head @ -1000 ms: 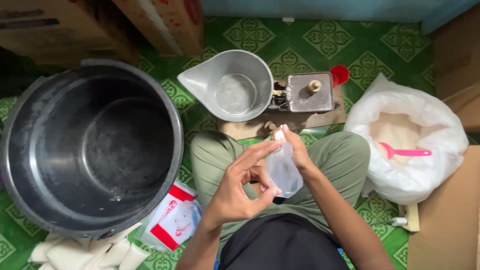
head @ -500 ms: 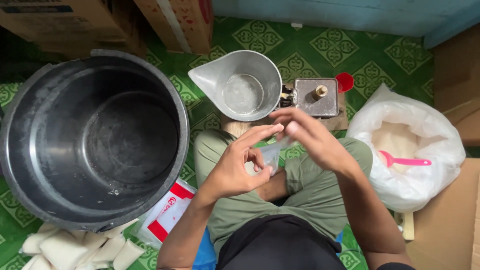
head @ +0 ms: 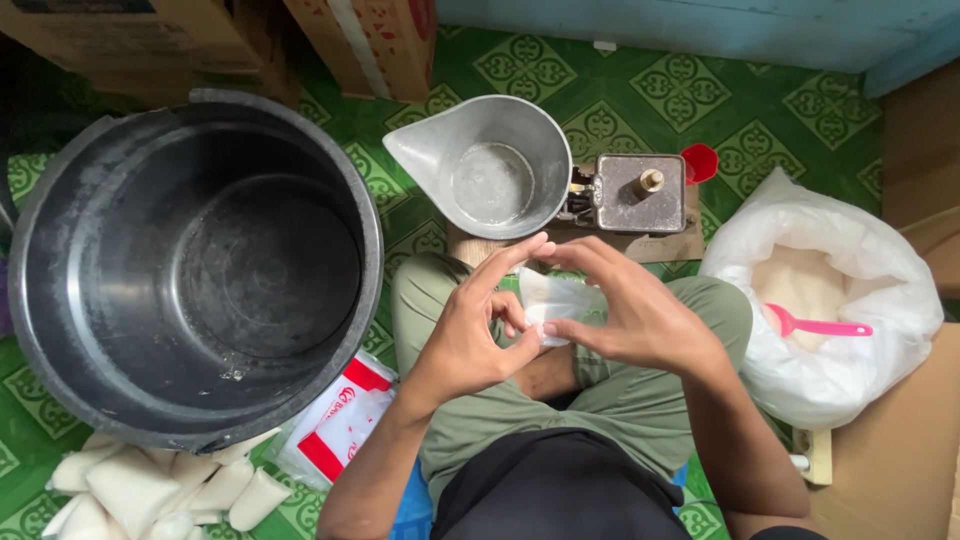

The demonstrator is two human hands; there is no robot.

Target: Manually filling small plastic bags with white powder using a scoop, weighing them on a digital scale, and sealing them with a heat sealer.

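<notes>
Both hands, left hand [head: 470, 340] and right hand [head: 635, 315], now pinch the small clear bag [head: 550, 300] lower, nearer the metal scoop pan [head: 490, 165].

Floor: green mat [head: 690, 95] with pale ornamental tile pattern. Far edge: blue painted wall [head: 700, 25]. Upper left: brown cardboard boxes [head: 250, 40] standing on the mat. Right side: flat brown cardboard [head: 900, 440]. Light: even, soft, without hard shadows.

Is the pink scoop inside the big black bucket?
No, the pink scoop lies in the white sack of powder, across from the black bucket.
</notes>
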